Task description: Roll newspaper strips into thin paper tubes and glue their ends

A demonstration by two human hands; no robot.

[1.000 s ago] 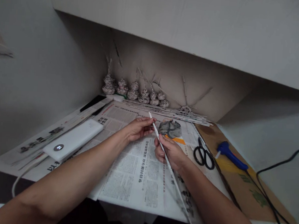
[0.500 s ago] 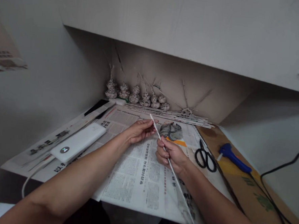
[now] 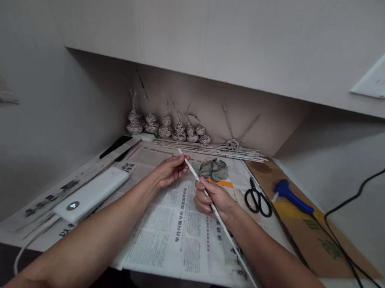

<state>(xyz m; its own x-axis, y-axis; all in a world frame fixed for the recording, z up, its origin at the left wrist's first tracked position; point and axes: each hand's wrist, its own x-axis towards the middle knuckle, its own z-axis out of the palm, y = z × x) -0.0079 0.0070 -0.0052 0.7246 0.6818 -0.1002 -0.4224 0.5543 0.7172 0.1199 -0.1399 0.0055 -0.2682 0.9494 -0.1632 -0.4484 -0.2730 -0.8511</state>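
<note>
A long thin white rolled-paper stick [image 3: 220, 222] slants across the newspaper, its upper tip pointing away from me and its lower end running out past the bottom edge of the view. My left hand [image 3: 171, 171] pinches it close to the tip between thumb and fingers. Lower down, my right hand [image 3: 213, 199] is closed around the same stick. Beneath both hands lies the spread newspaper [image 3: 160, 237]. Just beyond the right hand is a crumpled grey cloth [image 3: 213, 169].
Black-handled scissors [image 3: 258, 201] and a blue glue gun [image 3: 293, 196] on cardboard [image 3: 323, 243] lie at right. A white power bank [image 3: 93, 194] with a cable sits at left. Behind are loose paper sticks [image 3: 211, 150] and several woven gourd shapes [image 3: 165, 127] under an overhanging panel [image 3: 199, 35].
The view has shifted, so the scene sits slightly further left. My hands have moved a little apart along the stick; both still hold it.
</note>
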